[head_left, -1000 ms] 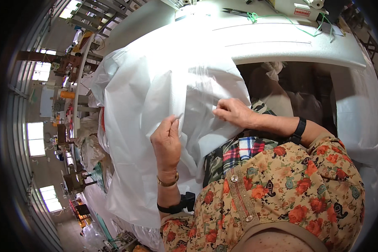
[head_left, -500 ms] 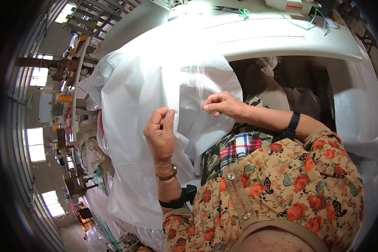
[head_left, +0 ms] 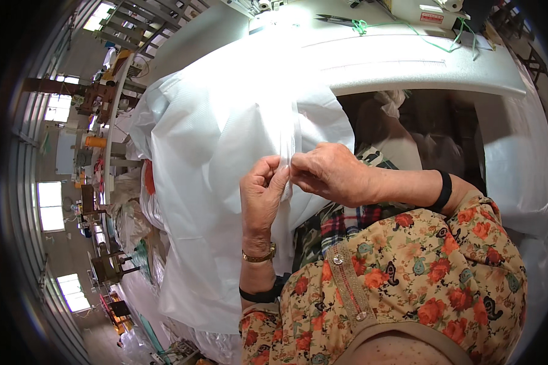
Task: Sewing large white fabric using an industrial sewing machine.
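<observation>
A large sheet of white, translucent plastic-like fabric drapes over the table edge and down across my lap. A narrow folded strip runs along its near edge, up toward the bright lamp glare. My left hand pinches the sheet's edge between thumb and fingers. Close beside it, my right hand is closed, its fingertips pressed against the same edge and strip. The two hands almost touch. Exactly what lies between the right fingertips is hidden.
A pale work table curves across the top, with machine parts at its far edge. Dark pointed tweezers and green thread lie there. Clear plastic sheeting hangs at the right. Shelves and workbenches stand at the left.
My right hand has come left and down to the edge. My left hand has shifted right, bringing the sheet's edge against the strip, which earlier hung apart.
</observation>
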The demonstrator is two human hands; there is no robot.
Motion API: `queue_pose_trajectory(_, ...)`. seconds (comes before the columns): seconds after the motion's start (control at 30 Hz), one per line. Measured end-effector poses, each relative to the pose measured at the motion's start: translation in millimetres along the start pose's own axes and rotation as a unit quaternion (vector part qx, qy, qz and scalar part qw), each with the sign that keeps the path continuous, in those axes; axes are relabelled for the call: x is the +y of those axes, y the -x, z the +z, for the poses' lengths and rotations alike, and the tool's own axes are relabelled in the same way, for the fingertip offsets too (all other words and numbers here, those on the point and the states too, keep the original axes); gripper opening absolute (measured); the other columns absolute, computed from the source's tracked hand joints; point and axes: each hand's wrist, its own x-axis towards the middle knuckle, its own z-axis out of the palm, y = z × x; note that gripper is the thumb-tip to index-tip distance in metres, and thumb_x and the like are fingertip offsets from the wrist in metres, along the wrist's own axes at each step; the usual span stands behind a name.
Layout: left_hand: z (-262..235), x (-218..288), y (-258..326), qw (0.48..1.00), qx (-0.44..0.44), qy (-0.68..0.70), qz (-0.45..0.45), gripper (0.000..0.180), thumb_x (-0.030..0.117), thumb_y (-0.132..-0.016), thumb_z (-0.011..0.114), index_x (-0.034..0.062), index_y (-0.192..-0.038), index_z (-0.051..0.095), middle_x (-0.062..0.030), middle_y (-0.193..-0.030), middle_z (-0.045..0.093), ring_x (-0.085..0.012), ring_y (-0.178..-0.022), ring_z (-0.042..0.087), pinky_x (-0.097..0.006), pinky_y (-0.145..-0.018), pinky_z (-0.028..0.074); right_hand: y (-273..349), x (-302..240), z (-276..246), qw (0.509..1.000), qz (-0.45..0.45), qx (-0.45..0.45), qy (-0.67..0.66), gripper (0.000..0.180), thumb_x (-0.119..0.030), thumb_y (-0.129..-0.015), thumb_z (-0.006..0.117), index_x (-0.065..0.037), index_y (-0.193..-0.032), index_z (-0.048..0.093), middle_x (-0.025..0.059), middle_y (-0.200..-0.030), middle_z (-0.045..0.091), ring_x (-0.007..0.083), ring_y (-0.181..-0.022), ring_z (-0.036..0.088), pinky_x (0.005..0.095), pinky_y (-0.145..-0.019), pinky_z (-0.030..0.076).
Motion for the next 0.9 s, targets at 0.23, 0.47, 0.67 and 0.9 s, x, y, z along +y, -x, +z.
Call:
queue_pose_trajectory(0.23, -3, -5, -1, 1.000, -0.024, 0.011, -0.018, 0.014, 0.009, -0.099, 0.053, -0.0015, -0.100, 0.061, 0.0008, -0.084, 0.064, -0.0023, -0.075, 0.055, -0.018, -0.066, 0.045, -5, -4, 4, 0.987, -0.138, 0.006, 0.078, 0.018, -0.016, -0.089, 0.061, -0.005, -0.097, 0.049, 0.0060, -0.062, 0.059, 0.0268, -0.056, 0.059, 0.0376, -0.062, 0.041)
queue_pose_trajectory(0.47, -12, -15, -4, 0.988, -0.028, 0.142, -0.050, 0.017, 0.014, -0.101, 0.052, 0.0009, -0.093, 0.059, 0.0047, -0.077, 0.056, 0.0000, -0.067, 0.047, -0.017, -0.055, 0.037, -12, -4, 11, 0.967, -0.229, -0.009, 0.111, 0.013, -0.011, -0.086, 0.057, -0.006, -0.094, 0.049, 0.0069, -0.072, 0.061, 0.0240, -0.065, 0.061, 0.0382, -0.061, 0.042)
queue_pose_trajectory(0.67, -10, 10, -4, 0.988, 0.122, -0.090, 0.028, 0.008, 0.004, -0.093, 0.061, -0.0023, -0.089, 0.063, 0.0064, -0.068, 0.052, 0.0006, -0.060, 0.042, -0.016, -0.052, 0.031, -20, 19, 11, 0.964, -0.061, 0.181, -0.186, 0.036, -0.011, -0.087, 0.061, -0.001, -0.120, 0.050, 0.0133, -0.093, 0.064, 0.0249, -0.076, 0.065, 0.0348, -0.070, 0.051)
queue_pose_trajectory(0.9, 7, 23, -6, 0.947, 0.102, -0.267, 0.149, 0.007, 0.003, -0.089, 0.065, -0.0030, -0.091, 0.066, 0.0057, -0.066, 0.056, -0.0008, -0.059, 0.044, -0.019, -0.052, 0.037, -34, 29, 40, 0.966, -0.138, -0.196, 0.100, 0.023, -0.010, -0.080, 0.062, 0.001, -0.099, 0.056, 0.0207, -0.101, 0.060, 0.0387, -0.094, 0.061, 0.0465, -0.080, 0.049)
